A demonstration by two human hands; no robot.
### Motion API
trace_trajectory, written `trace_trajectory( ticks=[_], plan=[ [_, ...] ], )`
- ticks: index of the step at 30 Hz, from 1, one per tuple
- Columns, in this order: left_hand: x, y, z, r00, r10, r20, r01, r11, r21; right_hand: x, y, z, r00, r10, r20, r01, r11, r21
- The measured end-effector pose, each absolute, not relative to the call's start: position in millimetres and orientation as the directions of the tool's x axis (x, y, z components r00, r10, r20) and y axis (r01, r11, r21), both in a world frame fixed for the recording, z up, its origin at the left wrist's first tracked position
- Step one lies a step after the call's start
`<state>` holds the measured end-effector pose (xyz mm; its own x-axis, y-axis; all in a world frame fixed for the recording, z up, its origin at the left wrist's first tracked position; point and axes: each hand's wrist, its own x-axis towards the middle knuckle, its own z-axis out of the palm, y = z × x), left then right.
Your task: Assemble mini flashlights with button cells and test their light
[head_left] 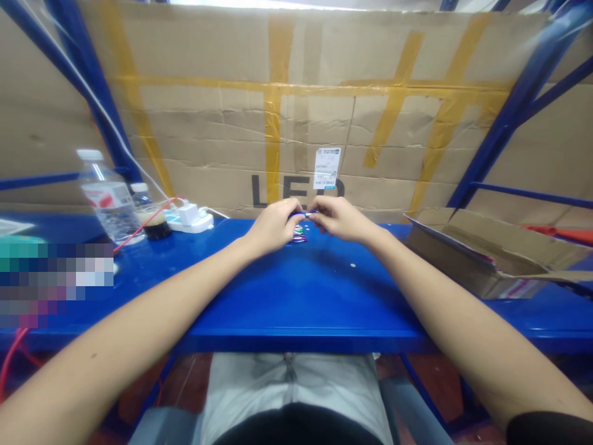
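Outstretched forearms (139, 330) angle inward, both hands (277, 224) (340, 219) pinching one small slim object (307, 215).

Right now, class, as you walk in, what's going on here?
A person's left hand and right hand meet over a blue table, pinching a small, thin item that is hard to make out. Shiny coloured pieces lie on the table by the left hand. An open cardboard box sits to the right.
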<state>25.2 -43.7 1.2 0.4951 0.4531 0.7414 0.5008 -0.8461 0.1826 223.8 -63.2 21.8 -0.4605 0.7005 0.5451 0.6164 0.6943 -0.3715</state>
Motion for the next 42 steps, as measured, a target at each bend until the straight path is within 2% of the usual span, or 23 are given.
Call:
trace_trajectory(
  ticks=[3, 9, 11, 13, 14, 18, 20, 23, 26, 29, 34, 38, 42],
  plan=[
    [26, -43, 0, 0.498, 0.442, 0.746, 0.491, -0.853, 0.177, 224, -61, 20, -0.474, 0.679, 0.561, 0.629, 0.706, -0.324],
    [27, -46, 1, 0.474, 0.489, 0.732, 0.463, -0.846, 0.265, 222, -61, 18, -0.538, 0.533, 0.653, 0.660, 0.748, -0.067],
    [27, -47, 1, 0.467, 0.504, 0.727, 0.464, -0.839, 0.284, 222, -63, 18, -0.543, 0.523, 0.657, 0.659, 0.750, -0.053],
    [26, -47, 0, 0.476, 0.501, 0.723, 0.469, -0.840, 0.273, 221, -65, 18, -0.517, 0.561, 0.646, 0.650, 0.749, -0.131],
    [26, -47, -1, 0.491, 0.487, 0.722, 0.468, -0.847, 0.253, 221, -66, 17, -0.494, 0.601, 0.629, 0.637, 0.742, -0.208],
    [24, -46, -3, 0.583, 0.353, 0.731, 0.455, -0.888, 0.066, 221, -64, 17, -0.425, 0.784, 0.451, 0.449, 0.616, -0.648],
    [24, -46, -3, 0.619, 0.281, 0.733, 0.462, -0.886, -0.051, 221, -63, 18, -0.435, 0.820, 0.372, 0.325, 0.528, -0.784],
    [25, -47, -1, 0.657, 0.208, 0.725, 0.473, -0.862, -0.181, 222, -62, 21, -0.438, 0.844, 0.311, 0.249, 0.446, -0.860],
    [26, -49, -1, 0.670, 0.181, 0.720, 0.472, -0.852, -0.224, 222, -63, 22, -0.410, 0.863, 0.294, 0.260, 0.419, -0.870],
    [26, -47, -3, 0.646, 0.206, 0.735, 0.445, -0.884, -0.144, 221, -63, 22, -0.382, 0.862, 0.332, 0.306, 0.457, -0.835],
    [26, -42, -4, 0.507, 0.406, 0.760, 0.390, -0.895, 0.217, 222, -62, 19, -0.370, 0.833, 0.410, 0.434, 0.546, -0.717],
    [28, -39, -4, 0.416, 0.521, 0.745, 0.229, -0.853, 0.469, 225, -62, 18, -0.426, 0.715, 0.554, 0.573, 0.687, -0.447],
    [31, -38, -4, 0.402, 0.582, 0.707, 0.188, -0.808, 0.559, 225, -62, 17, -0.497, 0.599, 0.627, 0.627, 0.748, -0.218]
  ],
)
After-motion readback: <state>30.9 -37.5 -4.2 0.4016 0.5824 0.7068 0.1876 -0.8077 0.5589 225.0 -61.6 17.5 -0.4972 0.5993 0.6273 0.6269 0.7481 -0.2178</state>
